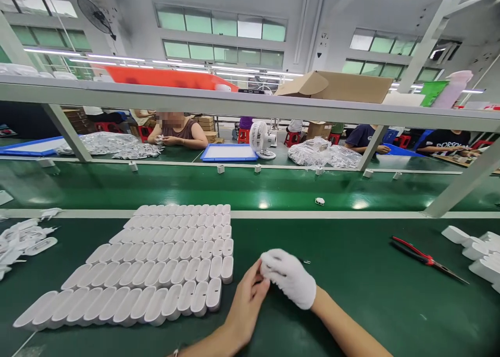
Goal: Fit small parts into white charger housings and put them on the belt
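My bare left hand [249, 297] and my white-gloved right hand [289, 280] meet at the fingertips above the green table [344, 315]. The fingers of both are bent and closed together; whatever lies between them is hidden. Just left of my hands stand rows of white oval plastic housings [150, 273], open side up, some with a small dark mark inside. A tiny metallic piece [305, 261] lies just beyond the glove. To the right rest long-nose pliers [428, 261] with red and black handles.
White flat parts [23, 242] are heaped at the left edge, and white blocks [482, 253] at the right. A green strip [187, 185] behind carries a small white piece [320, 201]. A metal shelf [250, 100] crosses above; people sit beyond, near a white fan [259, 137].
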`<state>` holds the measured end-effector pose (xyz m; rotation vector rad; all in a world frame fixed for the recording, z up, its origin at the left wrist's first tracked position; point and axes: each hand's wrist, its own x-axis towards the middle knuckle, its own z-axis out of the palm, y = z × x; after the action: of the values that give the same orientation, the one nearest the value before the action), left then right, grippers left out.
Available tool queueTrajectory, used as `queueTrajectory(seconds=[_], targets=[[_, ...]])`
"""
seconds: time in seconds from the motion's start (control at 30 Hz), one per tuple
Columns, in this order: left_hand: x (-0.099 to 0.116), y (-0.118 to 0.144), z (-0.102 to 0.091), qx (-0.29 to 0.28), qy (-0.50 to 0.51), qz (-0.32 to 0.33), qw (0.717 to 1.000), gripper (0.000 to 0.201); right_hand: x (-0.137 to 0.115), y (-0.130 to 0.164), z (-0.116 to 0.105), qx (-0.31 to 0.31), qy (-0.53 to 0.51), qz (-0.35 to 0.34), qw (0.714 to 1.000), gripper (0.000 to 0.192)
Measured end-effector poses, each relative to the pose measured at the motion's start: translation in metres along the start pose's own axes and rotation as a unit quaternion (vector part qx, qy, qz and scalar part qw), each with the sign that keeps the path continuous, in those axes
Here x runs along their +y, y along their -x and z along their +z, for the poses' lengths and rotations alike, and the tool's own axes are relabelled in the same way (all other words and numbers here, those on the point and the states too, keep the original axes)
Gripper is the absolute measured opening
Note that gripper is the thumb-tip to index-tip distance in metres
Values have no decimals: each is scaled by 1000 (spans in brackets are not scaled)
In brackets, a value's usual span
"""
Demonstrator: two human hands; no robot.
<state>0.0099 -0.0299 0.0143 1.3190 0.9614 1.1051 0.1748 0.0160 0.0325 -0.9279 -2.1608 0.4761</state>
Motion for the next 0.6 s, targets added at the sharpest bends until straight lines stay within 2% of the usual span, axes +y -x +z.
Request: queueTrajectory(seconds=[0.03,0.07,0.13,0.2,0.23,0.3,0.37,0.43,0.5,0.6], targets=[[4,6,0,6,-111,39,993,54,10,-5,-3,43,-13,43,998,22],[7,10,-1,22,-233,79,969,52,23,-11,-6,86,-13,89,992,21],[9,12,-8,95,-444,145,879,48,54,-27,-16,146,23,161,976,21],[6,7,-19,172,-570,181,783,44,88,-48,-26,157,66,199,965,24],[3,3,-26,193,-610,190,745,43,105,-59,-30,160,84,212,960,25],[-5,-5,-41,192,-660,206,697,38,134,-81,-37,166,117,235,951,29],[-11,-10,-51,181,-679,219,677,35,156,-100,-41,160,151,257,941,32],[-12,-11,-54,181,-682,215,675,35,170,-112,-43,146,179,278,932,33],[-8,-10,-49,169,-683,193,684,34,177,-116,-44,135,203,291,925,37],[-4,-9,-33,109,-676,166,710,22,182,-112,-51,155,245,307,906,48]])
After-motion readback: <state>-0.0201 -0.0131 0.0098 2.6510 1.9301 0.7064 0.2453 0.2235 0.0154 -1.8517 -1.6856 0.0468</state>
